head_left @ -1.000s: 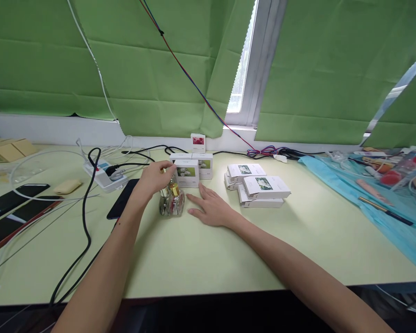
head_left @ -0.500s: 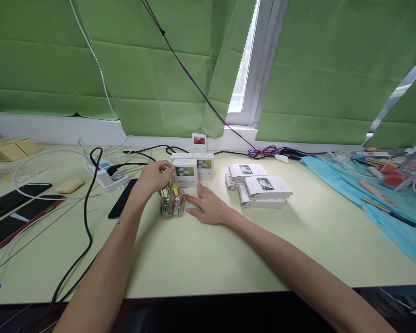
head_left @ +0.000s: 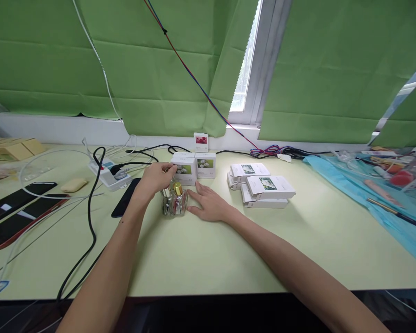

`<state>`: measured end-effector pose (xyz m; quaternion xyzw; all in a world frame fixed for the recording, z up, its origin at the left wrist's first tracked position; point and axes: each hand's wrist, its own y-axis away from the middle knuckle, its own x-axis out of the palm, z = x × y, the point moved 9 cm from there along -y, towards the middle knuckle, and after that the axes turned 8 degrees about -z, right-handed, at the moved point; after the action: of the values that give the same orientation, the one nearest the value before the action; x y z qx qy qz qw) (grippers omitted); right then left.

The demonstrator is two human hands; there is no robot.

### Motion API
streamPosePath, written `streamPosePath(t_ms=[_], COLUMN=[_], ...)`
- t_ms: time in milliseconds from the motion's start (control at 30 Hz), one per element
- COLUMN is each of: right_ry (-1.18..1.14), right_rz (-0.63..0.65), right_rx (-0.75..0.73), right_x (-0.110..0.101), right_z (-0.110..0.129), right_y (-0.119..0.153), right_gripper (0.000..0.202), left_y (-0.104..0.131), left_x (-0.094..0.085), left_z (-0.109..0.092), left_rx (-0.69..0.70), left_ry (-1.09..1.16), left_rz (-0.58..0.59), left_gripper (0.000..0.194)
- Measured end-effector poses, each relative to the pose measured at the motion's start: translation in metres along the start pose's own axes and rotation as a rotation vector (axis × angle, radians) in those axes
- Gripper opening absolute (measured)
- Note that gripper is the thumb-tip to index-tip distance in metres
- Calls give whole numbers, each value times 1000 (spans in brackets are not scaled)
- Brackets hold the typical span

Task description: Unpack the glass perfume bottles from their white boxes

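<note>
My left hand point(head_left: 156, 178) is closed, thumb and fingers pinched at the top of a small glass bottle that it partly hides. Just below it, a clear glass bottle point(head_left: 167, 203) with a silvery cap stands beside another glass bottle point(head_left: 179, 203) with a gold cap. My right hand point(head_left: 210, 203) lies flat on the table with its fingers spread, its fingertips close to the gold-capped bottle. Behind both hands stand upright white boxes with flower pictures, among them a front box point(head_left: 185, 172) and a right-hand box point(head_left: 205, 165).
White boxes point(head_left: 268, 186) lie stacked to the right. A small box with a red picture point(head_left: 201, 142) stands at the back. Left are phones point(head_left: 21, 226), a power strip point(head_left: 111, 178) and loose black cable point(head_left: 90, 203). A blue sheet point(head_left: 370, 194) with clutter covers the right side.
The view has shifted slightly, so most things sit a little further right. Both hands keep nearly the same places around the glass bottles.
</note>
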<state>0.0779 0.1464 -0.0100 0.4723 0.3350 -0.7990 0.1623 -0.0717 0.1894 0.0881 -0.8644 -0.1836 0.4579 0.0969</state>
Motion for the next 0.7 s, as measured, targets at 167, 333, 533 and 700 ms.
streamPosePath(t_ms=[167,333,533,700], right_ry=[-35,-28,-23,-30], right_rz=[57,63,17,-12], right_rx=[65,70,73,85], right_x=[1,4,4,1], right_z=[-6,-8,-9,-8], right_y=[-4,-6,-6,-5], right_gripper=[77,73,69,68], left_y=[0,3,7,8], left_x=[0,2,5,6], left_z=[1,3,1,0], left_rx=[-10,-38,-79,-102], left_ry=[-5,90,195,261], left_rz=[10,51,88,102], left_gripper=[43,46,43,44])
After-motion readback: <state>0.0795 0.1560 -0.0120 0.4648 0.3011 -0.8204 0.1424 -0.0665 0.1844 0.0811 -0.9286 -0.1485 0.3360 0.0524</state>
